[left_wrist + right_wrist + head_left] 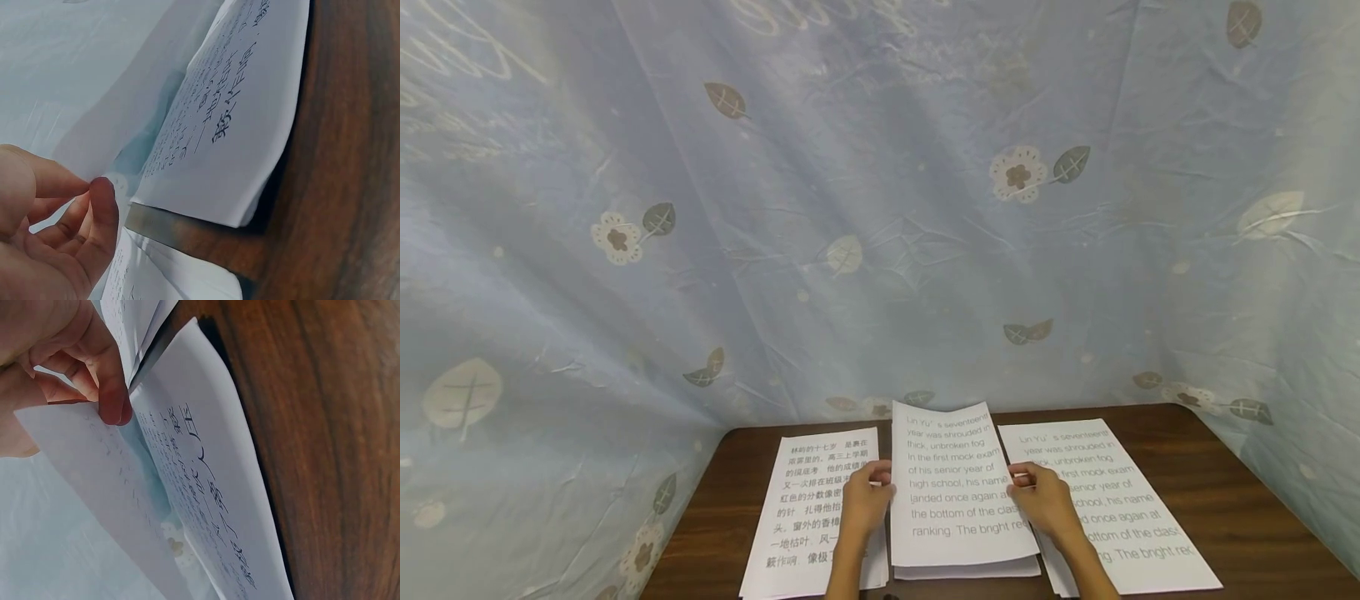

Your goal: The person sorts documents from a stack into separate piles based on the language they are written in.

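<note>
In the head view a sheet of paper with printed English text is held up at the middle of the desk. My left hand pinches its left edge between thumb and finger. On the opposite edge, my right hand pinches the same sheet. The right wrist view has the lifted sheet hanging from the fingers of the right hand. Beneath it lies a paper stack with printed characters. In the left wrist view, the left hand's thumb and fingertip meet at the sheet's edge.
A pile of sheets with Chinese text lies on the left, partly behind the left arm. Sheets with large English text lie on the right. All rest on a dark wooden desk, backed by a patterned blue-grey curtain.
</note>
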The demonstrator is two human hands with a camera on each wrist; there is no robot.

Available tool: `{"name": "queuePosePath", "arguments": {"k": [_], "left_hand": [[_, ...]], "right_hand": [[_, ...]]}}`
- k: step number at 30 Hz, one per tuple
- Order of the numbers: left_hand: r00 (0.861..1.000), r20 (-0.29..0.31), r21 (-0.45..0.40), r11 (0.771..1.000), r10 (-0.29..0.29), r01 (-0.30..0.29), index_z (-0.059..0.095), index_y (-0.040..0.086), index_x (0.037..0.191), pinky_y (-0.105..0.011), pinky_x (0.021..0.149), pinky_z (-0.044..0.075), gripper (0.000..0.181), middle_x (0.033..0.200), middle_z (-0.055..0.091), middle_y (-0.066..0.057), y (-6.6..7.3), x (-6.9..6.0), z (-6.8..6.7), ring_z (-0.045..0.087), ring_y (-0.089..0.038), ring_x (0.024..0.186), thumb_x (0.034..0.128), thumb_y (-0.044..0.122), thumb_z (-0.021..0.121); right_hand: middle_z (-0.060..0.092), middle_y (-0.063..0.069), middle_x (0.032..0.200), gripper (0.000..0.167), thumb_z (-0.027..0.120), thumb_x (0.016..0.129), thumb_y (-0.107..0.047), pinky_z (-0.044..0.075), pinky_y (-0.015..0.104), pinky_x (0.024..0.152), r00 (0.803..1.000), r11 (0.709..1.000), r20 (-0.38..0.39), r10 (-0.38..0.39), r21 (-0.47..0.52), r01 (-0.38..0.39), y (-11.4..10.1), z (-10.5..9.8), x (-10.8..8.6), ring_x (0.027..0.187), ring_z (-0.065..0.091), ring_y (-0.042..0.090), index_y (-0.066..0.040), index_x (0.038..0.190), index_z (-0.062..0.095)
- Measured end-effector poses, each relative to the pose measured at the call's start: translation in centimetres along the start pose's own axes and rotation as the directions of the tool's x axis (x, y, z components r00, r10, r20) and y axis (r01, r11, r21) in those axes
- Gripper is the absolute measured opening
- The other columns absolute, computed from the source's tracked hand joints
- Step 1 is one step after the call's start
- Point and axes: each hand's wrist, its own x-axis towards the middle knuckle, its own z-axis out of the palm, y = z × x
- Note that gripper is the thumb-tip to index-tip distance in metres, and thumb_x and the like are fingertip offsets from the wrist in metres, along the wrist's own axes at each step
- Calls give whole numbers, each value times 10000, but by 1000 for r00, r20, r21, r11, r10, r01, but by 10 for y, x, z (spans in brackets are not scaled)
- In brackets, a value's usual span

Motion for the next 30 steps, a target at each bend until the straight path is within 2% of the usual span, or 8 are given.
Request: {"name": "queuePosePath", "arguments": {"k": [10, 17, 21, 30], "left_hand": [[1000, 19, -61, 998, -19, 20, 716, 18, 1326, -258, 629, 592, 428, 1070, 734, -106, 0, -3, 5, 685, -139, 754, 899, 5, 725], [1000, 14, -130, 991, -20, 22, 718, 7, 1317, -267, 643, 593, 433, 1072, 731, -128, 4, -7, 16, 690, -153, 777, 885, -9, 707], [1000, 7, -134, 991, -23, 24, 719, 13, 1318, -268, 640, 595, 428, 1068, 735, -121, 8, -10, 23, 691, -143, 762, 891, -6, 697], [1000, -3, -165, 986, -15, 15, 739, 39, 1303, -237, 630, 581, 414, 1051, 731, -85, 16, -16, 52, 678, -120, 765, 893, -8, 711]], "right_hand": [[752, 107, 1036, 385, 722, 928, -68, 558, 261, 733, 1000, 1000, 1, 3, -1, -3, 0, -5, 0, 877, 717, 169, 61, 1290, 700], [750, 136, 1073, 379, 720, 943, -68, 598, 363, 811, 1000, 1000, -9, 4, -5, -4, 2, -15, -1, 921, 731, 200, 63, 1298, 696], [757, 141, 1084, 389, 722, 943, -74, 597, 397, 838, 1000, 1000, -9, 13, -11, -13, 5, -23, 0, 936, 737, 211, 59, 1307, 696], [762, 134, 1068, 391, 728, 949, -73, 572, 329, 794, 1000, 999, -26, 7, -46, -8, 23, -48, 2, 921, 737, 200, 58, 1315, 697]]}}
